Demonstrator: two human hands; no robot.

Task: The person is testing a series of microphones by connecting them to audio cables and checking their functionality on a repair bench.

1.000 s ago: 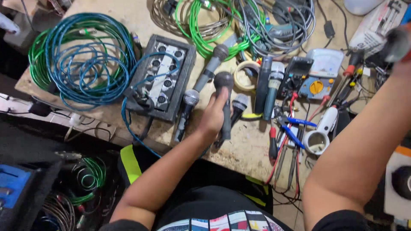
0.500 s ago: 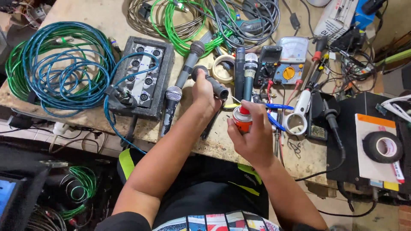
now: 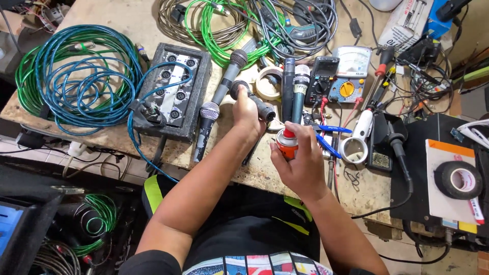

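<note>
While the left hand [image 3: 246, 109] grips a black microphone [image 3: 254, 101] around its body, fingers clenched, the mic sits tilted just above the table [image 3: 127, 20], head end up-left and tail end down-right toward the spray can [image 3: 288, 144]. Right hand [image 3: 300, 165] is wrapped around that small orange can with red cap, one finger on top of the cap, nozzle end just beside the mic's tail; can't tell if they touch. Left of the held mic: two more microphones [image 3: 219, 102] lying diagonally on the table, then a grey connector box [image 3: 173, 91], then a coil of blue and green cable [image 3: 76, 76]. Right of the held mic: two upright-lying mics [image 3: 295, 89], a black multimeter [image 3: 322, 79] and a yellow-dial meter [image 3: 347, 76]. Beyond it, a roll of pale tape [image 3: 268, 83]. Far right of the can: black tape roll [image 3: 461, 180] on a white block.
</note>
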